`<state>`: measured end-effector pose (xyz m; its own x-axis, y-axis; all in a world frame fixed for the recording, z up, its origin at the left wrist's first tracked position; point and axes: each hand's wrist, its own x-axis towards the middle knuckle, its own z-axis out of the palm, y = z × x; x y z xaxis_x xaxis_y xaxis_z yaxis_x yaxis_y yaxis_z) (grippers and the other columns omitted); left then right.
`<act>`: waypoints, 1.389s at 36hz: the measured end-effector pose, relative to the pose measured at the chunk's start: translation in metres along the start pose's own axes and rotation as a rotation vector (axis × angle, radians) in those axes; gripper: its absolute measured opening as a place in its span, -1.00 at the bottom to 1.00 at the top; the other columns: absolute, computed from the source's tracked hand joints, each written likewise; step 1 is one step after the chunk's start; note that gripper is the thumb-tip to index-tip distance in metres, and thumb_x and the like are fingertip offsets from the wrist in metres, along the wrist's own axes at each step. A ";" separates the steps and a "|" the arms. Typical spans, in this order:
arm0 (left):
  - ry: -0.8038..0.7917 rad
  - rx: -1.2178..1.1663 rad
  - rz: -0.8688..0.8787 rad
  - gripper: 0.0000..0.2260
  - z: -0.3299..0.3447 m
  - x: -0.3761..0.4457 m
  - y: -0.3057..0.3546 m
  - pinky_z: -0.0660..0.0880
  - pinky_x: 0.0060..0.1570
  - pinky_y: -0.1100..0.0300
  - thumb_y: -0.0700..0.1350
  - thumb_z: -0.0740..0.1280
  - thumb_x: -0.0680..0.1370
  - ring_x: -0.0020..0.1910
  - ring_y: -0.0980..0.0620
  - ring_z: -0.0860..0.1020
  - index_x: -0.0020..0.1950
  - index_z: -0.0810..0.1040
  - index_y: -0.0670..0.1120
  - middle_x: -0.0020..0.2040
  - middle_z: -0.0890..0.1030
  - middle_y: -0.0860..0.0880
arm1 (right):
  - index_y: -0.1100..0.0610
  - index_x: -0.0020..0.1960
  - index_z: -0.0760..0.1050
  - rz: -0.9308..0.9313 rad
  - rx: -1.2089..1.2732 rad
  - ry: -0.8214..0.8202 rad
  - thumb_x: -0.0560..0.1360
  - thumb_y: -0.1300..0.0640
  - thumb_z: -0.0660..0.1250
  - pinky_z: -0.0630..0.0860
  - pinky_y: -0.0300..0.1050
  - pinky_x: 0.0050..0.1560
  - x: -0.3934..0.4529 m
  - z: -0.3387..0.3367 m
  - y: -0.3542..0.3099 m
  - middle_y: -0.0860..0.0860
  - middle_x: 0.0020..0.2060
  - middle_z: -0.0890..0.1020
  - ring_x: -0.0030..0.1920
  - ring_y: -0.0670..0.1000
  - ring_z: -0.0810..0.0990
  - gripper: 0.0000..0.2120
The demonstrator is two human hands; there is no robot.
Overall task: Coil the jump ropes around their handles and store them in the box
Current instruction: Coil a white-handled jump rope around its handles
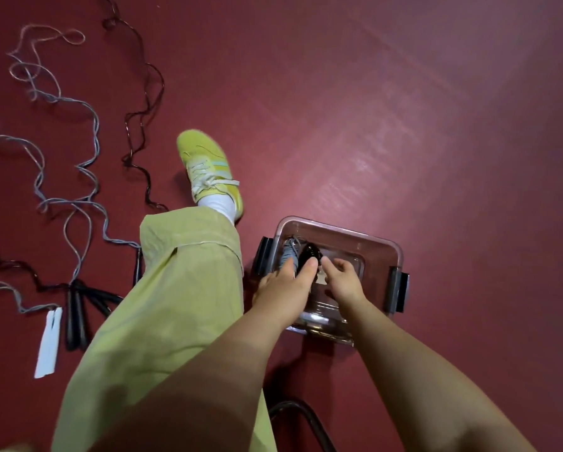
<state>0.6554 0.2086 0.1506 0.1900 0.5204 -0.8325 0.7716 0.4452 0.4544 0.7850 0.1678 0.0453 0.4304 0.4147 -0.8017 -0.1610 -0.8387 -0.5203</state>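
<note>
Lying loose on the floor (pixel 404 125) far left, uncoiled ropes (pixel 78 177) with handles (pixel 76 316) pointing near-to-far; nearer them, left hand (pixel 283 288) resting straight-fingered on coiled bundles (pixel 301 256) inside the clear box (pixel 392 252), right hand (pixel 342 282) pinching beside it, exact grip unclear.

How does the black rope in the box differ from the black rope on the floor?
The boxed rope is wound into a tight bundle; the floor rope lies uncoiled in long wavy lines. The boxed rope sits under both hands; the floor rope is untouched, left of the leg. Both are black.
</note>
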 end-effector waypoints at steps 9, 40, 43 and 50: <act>0.129 -0.123 0.206 -0.35 -0.034 -0.034 0.026 0.17 0.40 -0.07 0.33 -0.10 0.44 0.42 -0.09 0.26 0.38 0.38 0.04 0.39 0.42 -0.06 | 0.15 0.14 0.47 -0.170 0.289 -0.156 0.59 -0.07 0.24 0.47 -0.15 -0.14 -0.073 0.005 -0.049 0.20 0.13 0.61 0.02 0.06 0.59 -0.70; 0.569 -0.945 -0.275 -0.66 -0.223 -0.059 -0.465 0.24 0.11 0.24 -0.01 0.07 0.66 0.31 -0.04 0.40 0.35 0.41 -0.12 0.31 0.46 -0.09 | 0.22 -0.14 0.46 -0.439 -0.753 -0.723 0.61 0.18 0.24 0.47 -0.33 -0.42 -0.193 0.492 0.008 -0.06 -0.49 0.57 -0.51 -0.18 0.54 -0.83; 0.530 -1.077 -0.351 -0.76 -0.214 -0.001 -0.523 0.33 0.00 0.24 -0.06 0.13 0.65 0.11 -0.03 0.50 0.20 0.50 -0.11 0.17 0.55 -0.07 | 0.28 -0.02 0.49 -0.481 -0.761 -0.683 0.59 0.18 0.28 0.60 -0.15 -0.27 -0.171 0.531 0.024 0.15 -0.28 0.66 -0.37 -0.04 0.66 -0.86; 0.589 -1.159 -0.327 -0.74 -0.198 -0.028 -0.529 0.35 0.27 -0.01 0.07 0.11 0.64 0.11 -0.06 0.53 -0.21 0.42 0.08 0.07 0.59 -0.12 | 0.15 0.13 0.58 -0.762 -1.139 -0.432 0.31 -0.21 0.39 0.47 0.03 0.24 -0.119 0.597 0.045 0.13 0.06 0.61 0.13 0.13 0.57 -0.45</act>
<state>0.1217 0.1027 -0.0037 -0.4176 0.3756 -0.8274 -0.2809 0.8126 0.5107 0.1960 0.2920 -0.0581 -0.2451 0.7829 -0.5719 0.8558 -0.1025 -0.5070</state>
